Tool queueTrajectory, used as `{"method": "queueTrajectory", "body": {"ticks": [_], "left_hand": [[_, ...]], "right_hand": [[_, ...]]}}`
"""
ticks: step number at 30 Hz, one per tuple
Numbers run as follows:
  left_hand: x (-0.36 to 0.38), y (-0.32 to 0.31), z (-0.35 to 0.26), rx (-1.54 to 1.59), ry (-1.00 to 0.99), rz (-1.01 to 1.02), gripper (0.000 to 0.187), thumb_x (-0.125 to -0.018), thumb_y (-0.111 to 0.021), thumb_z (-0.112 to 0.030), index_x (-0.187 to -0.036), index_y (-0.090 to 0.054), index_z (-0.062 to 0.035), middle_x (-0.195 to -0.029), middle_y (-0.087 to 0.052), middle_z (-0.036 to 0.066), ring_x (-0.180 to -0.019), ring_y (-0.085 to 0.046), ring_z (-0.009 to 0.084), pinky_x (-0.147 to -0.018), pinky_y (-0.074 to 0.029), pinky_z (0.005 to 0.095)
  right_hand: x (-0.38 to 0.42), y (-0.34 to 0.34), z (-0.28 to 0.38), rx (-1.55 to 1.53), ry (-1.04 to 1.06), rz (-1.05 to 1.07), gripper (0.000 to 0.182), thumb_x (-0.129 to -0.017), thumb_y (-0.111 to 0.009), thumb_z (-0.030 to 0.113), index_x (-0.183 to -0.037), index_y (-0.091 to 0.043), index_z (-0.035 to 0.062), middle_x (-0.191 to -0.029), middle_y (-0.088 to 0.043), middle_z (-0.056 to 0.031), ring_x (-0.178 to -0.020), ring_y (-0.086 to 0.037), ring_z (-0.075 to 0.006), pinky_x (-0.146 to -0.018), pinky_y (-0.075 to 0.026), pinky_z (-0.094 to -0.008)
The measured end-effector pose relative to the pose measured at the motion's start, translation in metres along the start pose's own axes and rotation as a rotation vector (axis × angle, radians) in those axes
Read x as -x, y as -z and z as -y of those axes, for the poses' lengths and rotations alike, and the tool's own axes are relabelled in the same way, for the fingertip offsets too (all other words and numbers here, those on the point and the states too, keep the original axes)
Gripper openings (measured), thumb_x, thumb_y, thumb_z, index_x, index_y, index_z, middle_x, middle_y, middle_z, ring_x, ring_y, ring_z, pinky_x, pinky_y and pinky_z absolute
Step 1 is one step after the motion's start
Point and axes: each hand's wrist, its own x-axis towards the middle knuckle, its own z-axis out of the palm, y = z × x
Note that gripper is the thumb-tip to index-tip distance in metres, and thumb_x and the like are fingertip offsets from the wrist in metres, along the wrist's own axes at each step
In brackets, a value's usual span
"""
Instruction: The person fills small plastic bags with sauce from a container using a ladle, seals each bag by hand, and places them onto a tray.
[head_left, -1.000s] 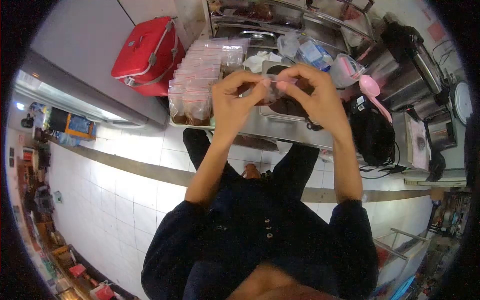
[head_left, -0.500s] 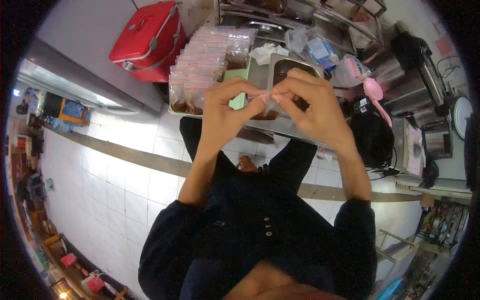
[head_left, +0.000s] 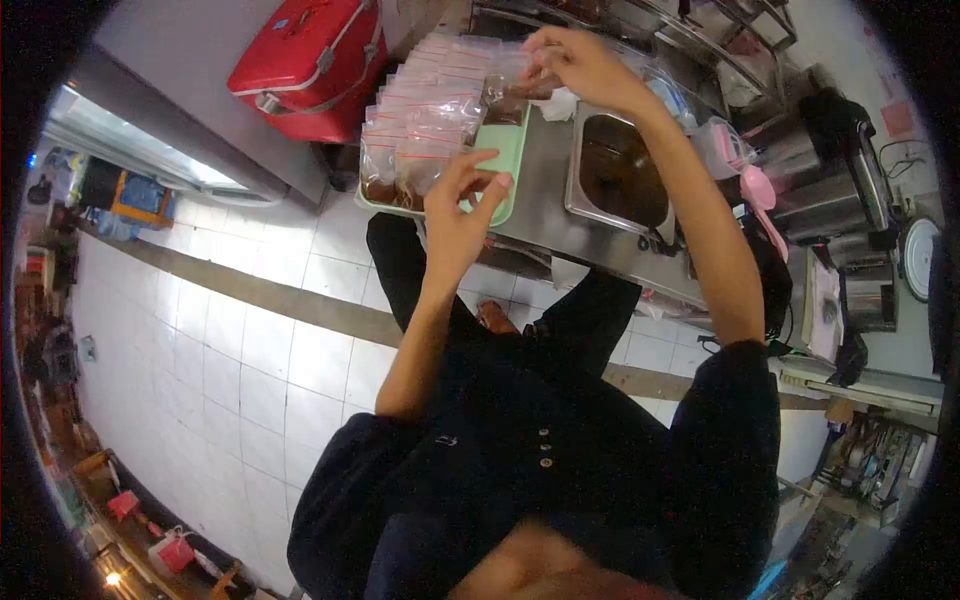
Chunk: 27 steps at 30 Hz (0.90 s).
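My right hand (head_left: 585,72) reaches to the far end of the pale green tray (head_left: 508,160). Its bent fingers are at a small clear zip bag with brown contents (head_left: 535,88), partly hidden and blurred. Another filled zip bag (head_left: 503,105) lies on the tray close by. My left hand (head_left: 462,200) hovers over the tray's near part, thumb and fingers apart, holding nothing. Left of it, rows of clear zip bags with red seal strips (head_left: 425,110) stand packed together, brown contents at their bottoms.
A steel pan of dark brown liquid (head_left: 612,165) sits on the steel table (head_left: 545,190), right of the tray. Beyond stand a red cooler box (head_left: 305,65), a clear plastic tub (head_left: 715,150) and a pink ladle (head_left: 757,190). A steel rack runs along the back.
My hands have come apart from their pinch over the table. The right has moved away to the tray's far end with the bag; the left has dropped back and opened. The view has shifted slightly.
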Motion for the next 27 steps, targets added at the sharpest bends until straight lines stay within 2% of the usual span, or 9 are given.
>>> {"method": "queueTrajectory", "body": {"ticks": [5,8,10,13,15,17,19,22,27], "left_hand": [[0.019,0.017,-0.008,-0.1,0.026,0.092,0.027,-0.094,-0.075,-0.02,-0.117,-0.072,-0.0063,-0.088,-0.076,0.007,-0.08,-0.07,0.0123,-0.066,-0.046,0.0267],[0.014,0.02,-0.047,-0.343,-0.105,0.305,0.025,-0.095,-0.074,-0.02,-0.115,-0.072,-0.005,-0.09,-0.075,0.009,-0.081,-0.07,0.018,-0.078,-0.053,0.0317],[0.002,0.016,-0.087,-0.701,-0.338,0.523,0.029,-0.09,-0.076,-0.03,-0.104,-0.072,-0.0047,-0.084,-0.072,0.012,-0.08,-0.071,0.0288,-0.078,-0.053,0.0401],[-0.009,0.0,-0.139,-0.769,-0.798,0.821,0.027,-0.09,-0.072,-0.031,-0.092,-0.068,-0.0046,-0.083,-0.071,0.013,-0.079,-0.069,0.0356,-0.078,-0.053,0.0468],[-0.009,-0.016,-0.173,-0.744,-0.955,1.019,0.026,-0.09,-0.071,-0.031,-0.092,-0.068,-0.005,-0.083,-0.07,0.012,-0.079,-0.069,0.0351,-0.077,-0.053,0.0463],[-0.013,-0.032,-0.191,-0.7,-1.028,1.156,0.026,-0.09,-0.071,-0.031,-0.092,-0.067,-0.0053,-0.082,-0.069,0.012,-0.078,-0.069,0.0346,-0.076,-0.053,0.0458],[-0.01,-0.052,-0.209,-0.656,-1.085,1.276,0.026,-0.091,-0.07,-0.031,-0.092,-0.067,-0.0056,-0.082,-0.069,0.012,-0.078,-0.069,0.034,-0.075,-0.053,0.0453],[0.001,-0.079,-0.24,-0.594,-1.116,1.416,0.025,-0.091,-0.07,-0.031,-0.093,-0.066,-0.0061,-0.081,-0.068,0.011,-0.078,-0.069,0.0332,-0.073,-0.053,0.0445],[0.009,-0.115,-0.265,-0.513,-1.103,1.574,0.025,-0.092,-0.068,-0.031,-0.093,-0.065,-0.0069,-0.08,-0.066,0.01,-0.077,-0.068,0.0319,-0.071,-0.053,0.0432]], "right_hand": [[-0.033,-0.016,-0.028,0.015,-0.368,0.259,0.021,-0.104,-0.052,0.016,-0.121,-0.059,0.0063,-0.105,-0.075,-0.0073,-0.097,-0.071,-0.0163,-0.081,-0.058,-0.0341],[-0.055,-0.023,-0.092,0.332,-0.161,0.081,0.024,-0.099,-0.061,0.019,-0.119,-0.064,0.0075,-0.102,-0.075,-0.0074,-0.092,-0.071,-0.0166,-0.078,-0.057,-0.0343],[-0.062,-0.021,-0.101,0.519,-0.133,-0.062,0.031,-0.093,-0.069,0.022,-0.12,-0.066,0.0067,-0.101,-0.075,-0.0089,-0.089,-0.071,-0.0176,-0.08,-0.057,-0.0357],[-0.061,0.02,-0.14,0.524,0.006,-0.136,0.038,-0.092,-0.069,0.03,-0.121,-0.066,0.0055,-0.102,-0.075,-0.014,-0.093,-0.073,-0.0281,-0.082,-0.057,-0.0422],[-0.015,0.027,-0.04,0.369,-0.321,-0.187,0.032,-0.092,-0.07,0.026,-0.117,-0.071,0.0068,-0.107,-0.076,-0.0173,-0.091,-0.073,-0.0358,-0.079,-0.057,-0.0438],[0.014,0.075,-0.062,0.727,0.012,-0.272,0.03,-0.09,-0.071,0.027,-0.103,-0.073,0.0,-0.096,-0.073,-0.0253,-0.084,-0.072,-0.0358,-0.075,-0.056,-0.0457],[0.059,0.121,-0.075,0.834,-0.111,-0.4,0.027,-0.09,-0.068,0.024,-0.098,-0.073,-0.0014,-0.092,-0.072,-0.0266,-0.083,-0.072,-0.0359,-0.073,-0.055,-0.0456],[0.119,0.183,-0.103,0.913,-0.532,-0.505,0.026,-0.09,-0.064,0.023,-0.097,-0.073,-0.0014,-0.092,-0.072,-0.0269,-0.086,-0.072,-0.0382,-0.075,-0.056,-0.0472],[0.186,0.225,-0.153,1.011,-0.785,-0.437,0.031,-0.092,-0.063,0.028,-0.1,-0.073,0.0002,-0.095,-0.072,-0.028,-0.093,-0.072,-0.0423,-0.082,-0.056,-0.0514]]}}
